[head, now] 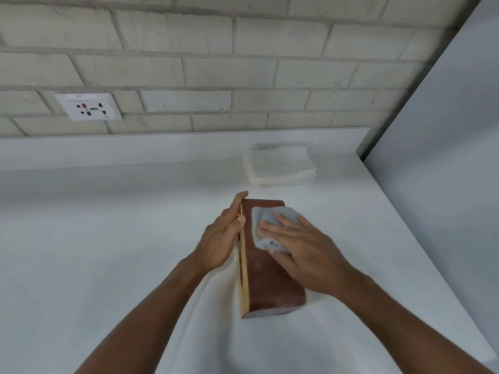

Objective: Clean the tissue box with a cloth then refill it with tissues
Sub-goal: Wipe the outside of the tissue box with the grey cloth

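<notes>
From my remote seat I saw the tissue box (pixel 270 276) lying on the smooth white counter (pixel 108 238), a little nearer to me than the stack of tissues (pixel 279 164) and clear of it. It was a long red-brown block with rounded corners and a faintly dusty upper face. Its left face was pale tan with a dark slot running along it.

A soft grey cloth (pixel 266 218), nubby like towelling, covered the box end closest to the stack. The right hand (pixel 299 249) lay flat on it, fingers spread and straight, pressing it down; its thumb was partly lost under the cloth's fold.

The left hand (pixel 221 238) braced the tan face, fingers stretched out along it, thumb on the upper edge, and it hid part of the slot.

The stack was square, white and blurred, so I could not make out single sheets. Rough pale bricks (pixel 243 63) rose behind it, with a white socket plate (pixel 88 107) far to its left.
</notes>
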Available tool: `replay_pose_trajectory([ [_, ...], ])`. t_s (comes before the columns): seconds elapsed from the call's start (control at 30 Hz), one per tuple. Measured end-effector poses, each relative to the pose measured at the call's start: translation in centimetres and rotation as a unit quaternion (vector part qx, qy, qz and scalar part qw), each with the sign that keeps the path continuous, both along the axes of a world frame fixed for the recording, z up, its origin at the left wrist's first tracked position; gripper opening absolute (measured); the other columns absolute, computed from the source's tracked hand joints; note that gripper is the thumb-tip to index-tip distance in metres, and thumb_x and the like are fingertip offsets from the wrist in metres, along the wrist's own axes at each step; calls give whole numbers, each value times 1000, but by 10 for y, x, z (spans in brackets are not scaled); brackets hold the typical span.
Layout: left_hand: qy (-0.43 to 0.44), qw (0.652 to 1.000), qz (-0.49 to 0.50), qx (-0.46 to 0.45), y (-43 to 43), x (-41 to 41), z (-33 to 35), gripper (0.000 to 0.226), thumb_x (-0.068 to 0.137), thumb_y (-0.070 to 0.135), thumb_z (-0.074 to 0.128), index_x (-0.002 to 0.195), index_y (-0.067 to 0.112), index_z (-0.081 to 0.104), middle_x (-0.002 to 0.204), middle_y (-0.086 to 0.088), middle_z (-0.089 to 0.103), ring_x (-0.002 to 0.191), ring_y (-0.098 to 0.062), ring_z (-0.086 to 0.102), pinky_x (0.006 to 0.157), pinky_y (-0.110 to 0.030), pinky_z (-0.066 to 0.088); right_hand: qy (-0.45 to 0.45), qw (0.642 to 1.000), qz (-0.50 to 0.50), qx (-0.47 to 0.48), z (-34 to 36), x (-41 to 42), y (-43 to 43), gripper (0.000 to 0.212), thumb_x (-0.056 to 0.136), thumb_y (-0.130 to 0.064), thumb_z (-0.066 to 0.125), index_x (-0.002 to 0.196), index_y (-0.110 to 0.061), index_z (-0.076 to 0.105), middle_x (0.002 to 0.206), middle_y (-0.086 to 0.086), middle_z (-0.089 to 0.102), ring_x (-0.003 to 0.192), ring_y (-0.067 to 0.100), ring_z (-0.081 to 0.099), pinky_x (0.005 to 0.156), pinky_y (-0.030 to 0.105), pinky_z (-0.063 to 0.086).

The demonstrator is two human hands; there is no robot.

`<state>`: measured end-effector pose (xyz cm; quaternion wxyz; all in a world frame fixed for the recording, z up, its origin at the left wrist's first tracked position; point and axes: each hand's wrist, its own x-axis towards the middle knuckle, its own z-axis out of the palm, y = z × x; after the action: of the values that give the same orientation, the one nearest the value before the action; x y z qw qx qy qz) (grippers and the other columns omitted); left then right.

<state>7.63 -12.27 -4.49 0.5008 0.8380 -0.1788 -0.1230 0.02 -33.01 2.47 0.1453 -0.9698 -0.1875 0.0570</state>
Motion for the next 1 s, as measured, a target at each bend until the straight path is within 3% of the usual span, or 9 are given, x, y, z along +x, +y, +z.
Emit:
replay_pose_trajectory([
  [0.1,-1,1000,5,7,-1,-1,1,46,102,60,20,143,79,8,131,30,42,140,-20,46,113,-37,35,-14,997,-75,-7,3,8,-2,50,103,-45,27,150,-34,38,158,-18,31,150,8,14,124,36,11],
  [0.27,-17,1000,12,20,-1,-3,-1,47,101,60,17,142,79,6,128,37,45,132,-16,53,109,-39,41,9,999,26,44,-5,-12,22,53,102,-45,25,152,-31,34,159,-16,25,150,4,9,123,31,6],
  [0.43,-31,999,25,34,-4,-3,-3,47,103,57,17,145,75,6,125,10,55,116,-23,60,98,-38,42,-13,992,-125,31,-1,16,5,49,105,-40,31,152,-29,33,160,-16,25,149,3,12,119,34,28],
  [0.57,-47,998,27,29,-3,-3,-5,47,100,64,14,145,76,6,137,25,52,125,-16,58,103,-39,44,-12,999,14,35,-6,1,21,61,98,-47,19,152,-23,36,159,-10,28,150,6,15,123,29,14],
  [0.63,-51,998,28,39,-3,-3,-7,47,102,60,15,145,75,5,134,9,59,116,-19,60,95,-36,42,-14,998,-43,35,-8,12,5,55,101,-46,26,151,-29,37,158,-12,31,149,5,19,120,28,18],
  [0.7,-50,997,33,44,-4,-3,-6,48,103,56,16,145,75,4,121,1,61,109,-20,61,93,-35,41,-15,986,-159,37,-5,29,-5,44,103,-41,34,146,-32,41,155,-7,40,145,13,32,113,37,33],
  [0.77,-51,997,34,45,-4,-3,-6,49,102,57,15,146,75,3,117,7,60,109,-17,61,97,-39,43,-19,982,-183,45,2,39,7,38,104,-37,38,139,-27,46,148,-3,48,137,18,43,106,39,40],
  [0.9,-63,997,15,38,-4,-3,-6,50,100,63,13,148,74,1,134,35,46,120,-6,57,102,-37,43,-19,997,-56,58,2,32,32,47,105,-33,39,149,-18,40,158,-4,35,148,9,25,122,35,19],
  [1.0,-67,997,22,40,-4,-3,-5,50,100,61,14,145,77,-2,114,29,45,113,-16,56,100,-39,45,-9,990,-133,52,10,39,12,42,106,-36,36,146,-27,45,155,-10,40,142,9,34,115,33,27],
])
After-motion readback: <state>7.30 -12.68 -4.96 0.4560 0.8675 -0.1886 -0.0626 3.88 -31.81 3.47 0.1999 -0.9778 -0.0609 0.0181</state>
